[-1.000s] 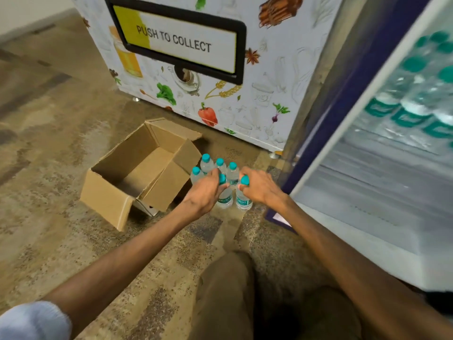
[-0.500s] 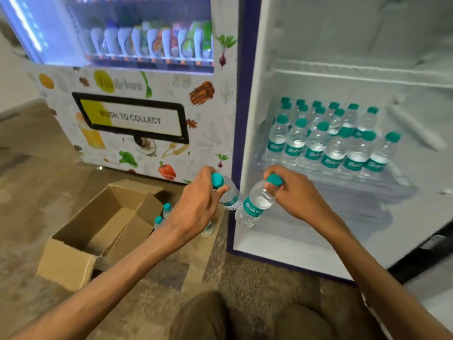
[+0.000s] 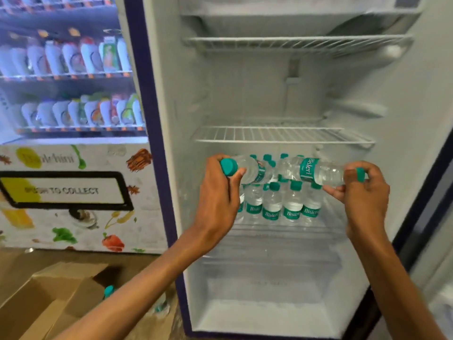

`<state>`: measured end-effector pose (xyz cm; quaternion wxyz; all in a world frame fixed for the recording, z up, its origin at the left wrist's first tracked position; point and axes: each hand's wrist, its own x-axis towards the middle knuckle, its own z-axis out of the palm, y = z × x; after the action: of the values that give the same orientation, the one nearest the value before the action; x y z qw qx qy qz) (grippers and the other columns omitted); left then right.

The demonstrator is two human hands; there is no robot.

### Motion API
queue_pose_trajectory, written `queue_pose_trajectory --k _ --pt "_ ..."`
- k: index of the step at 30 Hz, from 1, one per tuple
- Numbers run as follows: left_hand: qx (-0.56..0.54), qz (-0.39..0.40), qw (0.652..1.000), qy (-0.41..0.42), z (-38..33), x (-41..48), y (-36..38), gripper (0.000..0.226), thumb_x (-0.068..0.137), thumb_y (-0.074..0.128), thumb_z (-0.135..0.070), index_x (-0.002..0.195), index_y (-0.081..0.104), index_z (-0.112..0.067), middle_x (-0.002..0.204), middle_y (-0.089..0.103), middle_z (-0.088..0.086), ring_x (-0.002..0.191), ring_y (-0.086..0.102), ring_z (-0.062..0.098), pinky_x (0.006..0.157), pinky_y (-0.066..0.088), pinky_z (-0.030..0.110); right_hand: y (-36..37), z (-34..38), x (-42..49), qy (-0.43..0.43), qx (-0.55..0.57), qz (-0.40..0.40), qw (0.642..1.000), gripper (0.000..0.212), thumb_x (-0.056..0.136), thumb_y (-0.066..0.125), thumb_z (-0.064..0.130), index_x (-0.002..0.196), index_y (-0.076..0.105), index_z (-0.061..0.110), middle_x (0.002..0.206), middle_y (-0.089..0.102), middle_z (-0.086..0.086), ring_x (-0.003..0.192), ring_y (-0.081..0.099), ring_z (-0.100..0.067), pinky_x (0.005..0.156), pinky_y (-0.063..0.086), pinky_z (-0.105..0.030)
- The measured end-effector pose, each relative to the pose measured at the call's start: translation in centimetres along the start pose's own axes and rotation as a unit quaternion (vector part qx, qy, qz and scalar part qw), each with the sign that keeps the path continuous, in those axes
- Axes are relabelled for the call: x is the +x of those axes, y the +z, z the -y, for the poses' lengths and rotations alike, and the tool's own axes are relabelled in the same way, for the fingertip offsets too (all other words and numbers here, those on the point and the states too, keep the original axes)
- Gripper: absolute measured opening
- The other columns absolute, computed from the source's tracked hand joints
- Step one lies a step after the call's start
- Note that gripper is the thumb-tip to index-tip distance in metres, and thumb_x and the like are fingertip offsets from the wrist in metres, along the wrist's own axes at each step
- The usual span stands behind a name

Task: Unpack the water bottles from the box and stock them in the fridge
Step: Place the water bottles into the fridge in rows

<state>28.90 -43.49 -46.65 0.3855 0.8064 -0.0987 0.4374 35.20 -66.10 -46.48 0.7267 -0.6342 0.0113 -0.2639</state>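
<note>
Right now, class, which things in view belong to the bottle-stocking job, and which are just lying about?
Job: clear teal-capped water bottle in the left hand; matching bottle in the right hand; stocked bottles standing inside the open white fridge; brown cardboard box; spare teal-capped bottle beside it.
Lying about: illustrated white vending machine; its rows of colourful pouches.

Two hands [image 3: 218, 195] [image 3: 365, 195], two held bottles [image 3: 252, 168] [image 3: 318, 171], one fridge [image 3: 245, 94], two wire shelves [image 3: 282, 134] [image 3: 294, 42], one box [image 3: 49, 303], one vending machine [image 3: 73, 217].
</note>
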Motion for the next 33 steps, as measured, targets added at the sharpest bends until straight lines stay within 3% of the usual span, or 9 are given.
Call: queue_pose_trajectory --k 3,8,12,16,20,23,26,28,33 --pt "-0.03 -0.018 0.999 -0.022 1.0 1.4 4.0 0.017 0.101 0.047 -0.029 0.109 0.041 -0.015 0.09 0.049 0.001 0.073 0.05 0.015 0.064 0.046 0.03 0.6 -1.5 2.2 0.004 0.0 -0.046 0.999 0.013 0.098 0.052 0.014 0.095 0.057 0.025 0.09 0.054 0.007 0.077 0.061 -0.011 0.073 0.06 -0.032" --pt "-0.041 -0.019 0.996 -0.079 2.4 3.6 9.9 0.015 0.101 0.047 -0.026 0.105 0.041 -0.013 0.09 0.045 -0.003 0.074 0.044 0.003 0.066 0.039 0.013 1.5 -4.3 5.9 0.012 -0.068 -0.075 0.995 0.013 0.095 0.055 0.022 0.091 0.057 0.034 0.085 0.059 0.014 0.083 0.065 -0.018 0.079 0.058 -0.048" --pt "-0.005 0.027 0.993 -0.119 4.2 6.4 13.9 0.021 0.101 0.047 -0.025 0.111 0.042 -0.007 0.103 0.05 0.008 0.084 0.048 0.012 0.073 0.042 0.024 2.7 -5.2 8.5 -0.031 -0.172 -0.062 0.983 0.009 0.095 0.052 0.019 0.097 0.057 0.026 0.094 0.061 0.001 0.086 0.061 -0.023 0.08 0.053 -0.039" --pt "0.062 0.112 0.983 -0.131 5.5 8.3 17.0 0.023 0.101 0.047 -0.024 0.113 0.046 -0.004 0.107 0.048 0.008 0.087 0.049 0.015 0.079 0.047 0.029 4.2 -5.8 11.9 -0.081 -0.306 0.026 0.948 0.015 0.095 0.05 0.015 0.105 0.06 0.012 0.11 0.062 -0.014 0.099 0.057 -0.031 0.085 0.04 -0.033" --pt "0.145 0.186 0.965 -0.117 6.4 9.3 19.6 0.027 0.1 0.05 -0.022 0.12 0.044 -0.005 0.115 0.054 0.014 0.096 0.058 0.026 0.081 0.051 0.036 6.6 -6.6 16.1 -0.113 -0.452 0.224 0.856 0.005 0.089 0.051 0.012 0.092 0.054 0.015 0.097 0.064 -0.01 0.094 0.061 -0.03 0.074 0.04 -0.028" --pt "0.233 0.226 0.942 -0.085 7.2 9.9 21.4 0.032 0.1 0.049 -0.028 0.125 0.046 -0.007 0.124 0.053 0.013 0.107 0.056 0.028 0.088 0.05 0.039 8.5 -7.8 18.1 -0.104 -0.525 0.305 0.788 0.008 0.092 0.05 0.016 0.096 0.053 0.022 0.11 0.062 -0.009 0.096 0.056 -0.026 0.076 0.039 -0.029" --pt "0.301 0.261 0.915 -0.068 8.1 10.6 22.9 0.036 0.099 0.051 -0.034 0.125 0.048 -0.01 0.122 0.055 0.011 0.109 0.054 0.026 0.087 0.048 0.039 9.9 -9.7 19.5 -0.141 -0.602 0.342 0.707 0.024 0.094 0.051 0.021 0.117 0.054 0.026 0.12 0.059 -0.007 0.105 0.055 -0.025 0.092 0.041 -0.035" --pt "0.331 0.269 0.902 -0.065 8.5 11.1 23.8 0.036 0.097 0.055 -0.035 0.124 0.051 -0.011 0.12 0.057 0.009 0.108 0.055 0.025 0.087 0.048 0.037 10.1 -11.1 20.2 -0.163 -0.648 0.348 0.658 0.033 0.095 0.051 0.023 0.128 0.05 0.027 0.119 0.06 -0.005 0.111 0.055 -0.024 0.109 0.028 -0.043" --pt "0.366 0.283 0.886 -0.02 8.9 12.6 25.0 0.036 0.094 0.061 -0.03 0.123 0.053 -0.01 0.123 0.055 0.01 0.113 0.052 0.025 0.089 0.046 0.037 10.0 -14.1 21.4 -0.181 -0.671 0.339 0.634 0.028 0.094 0.051 0.028 0.122 0.053 0.031 0.116 0.063 -0.003 0.114 0.056 -0.025 0.115 0.015 -0.053"
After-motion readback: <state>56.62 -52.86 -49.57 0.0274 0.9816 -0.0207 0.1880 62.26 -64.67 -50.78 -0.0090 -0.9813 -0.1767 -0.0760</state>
